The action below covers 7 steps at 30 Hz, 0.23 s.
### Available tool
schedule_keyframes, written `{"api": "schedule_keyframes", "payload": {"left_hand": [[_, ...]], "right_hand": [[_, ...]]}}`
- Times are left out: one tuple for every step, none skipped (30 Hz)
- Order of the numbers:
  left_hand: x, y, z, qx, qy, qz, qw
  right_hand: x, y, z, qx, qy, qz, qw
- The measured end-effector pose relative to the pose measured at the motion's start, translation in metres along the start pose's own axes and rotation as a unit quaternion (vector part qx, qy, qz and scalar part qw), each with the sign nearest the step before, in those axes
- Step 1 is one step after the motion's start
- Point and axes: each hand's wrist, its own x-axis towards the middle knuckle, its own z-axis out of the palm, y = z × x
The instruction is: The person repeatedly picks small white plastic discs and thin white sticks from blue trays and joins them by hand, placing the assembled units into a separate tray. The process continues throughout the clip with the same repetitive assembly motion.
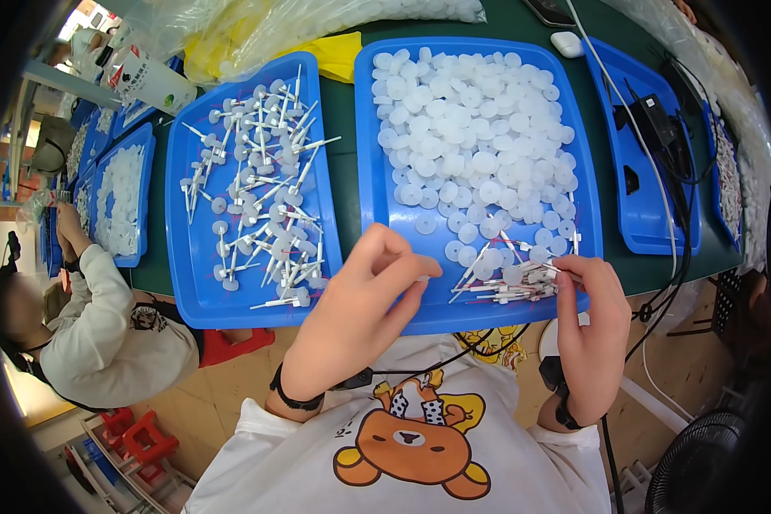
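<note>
My left hand (364, 300) hovers over the near edge of the middle blue tray (367, 188), fingertips pinched on a small white disc (421, 277). My right hand (593, 317) grips a bundle of thin white pins (510, 287) that fan out to the left over the same tray. That tray holds a heap of white round discs (475, 137). To its left, another blue tray (184, 257) carries several assembled pins with disc heads (270, 197).
A third blue tray (638, 206) at right holds a black adapter and cables. Clear bags of white parts (317, 21) lie at the far edge. A seated person (103, 325) works at more blue trays on the left. A fan (702, 467) stands lower right.
</note>
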Motion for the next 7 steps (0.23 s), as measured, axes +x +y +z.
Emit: {"api": "schedule_keyframes", "payload": {"left_hand": [[-0.0006,0.0003,-0.001,-0.061,0.017,-0.003,0.998],[-0.0015,0.0012,-0.002,-0.121,0.033,-0.006,0.992],[-0.0031,0.0015,-0.0026,-0.18,0.051,-0.008,0.982],[-0.0045,0.0017,-0.0026,-0.235,0.051,-0.018,0.97],[-0.006,0.0022,-0.0023,-0.289,0.052,-0.028,0.955],[-0.0066,0.0027,-0.0021,-0.344,0.05,-0.038,0.937],[-0.0064,0.0023,-0.0028,-0.345,0.05,-0.039,0.937]], "right_hand": [[0.0015,-0.0046,-0.0018,0.01,-0.009,-0.017,1.0],[0.0036,-0.01,-0.0037,0.021,-0.018,-0.035,0.999],[0.0046,-0.0125,-0.0035,0.032,-0.026,-0.053,0.998],[0.0047,-0.0124,-0.0024,0.059,-0.044,-0.084,0.994],[0.0044,-0.0119,-0.0014,0.086,-0.061,-0.115,0.988],[0.0039,-0.0115,-0.0011,0.111,-0.077,-0.144,0.98],[0.0042,-0.0121,-0.0007,0.111,-0.078,-0.142,0.98]]}}
